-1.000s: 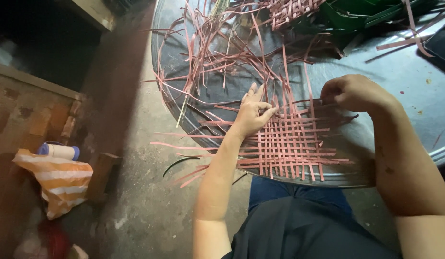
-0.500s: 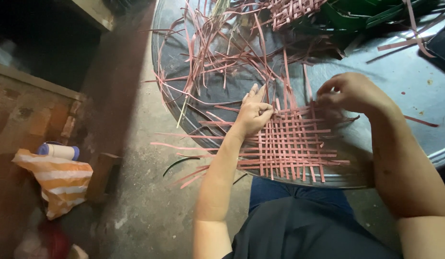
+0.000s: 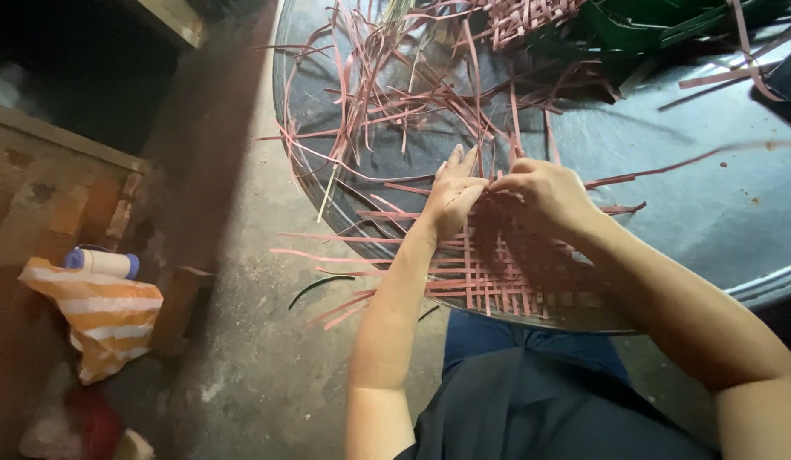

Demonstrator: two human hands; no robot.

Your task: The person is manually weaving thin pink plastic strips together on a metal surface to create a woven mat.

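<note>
Pressing the woven mat (image 3: 506,273) with flat, open left hand (image 3: 453,198); right hand (image 3: 545,194), at three o'clock, pinches a strip (image 3: 617,181).

Woven mat (image 3: 506,273): far edge hidden beneath fingers of right hand (image 3: 545,192); strip pinched there not discernible; green strips (image 3: 643,25) beyond the fingers cut by frame top
</note>
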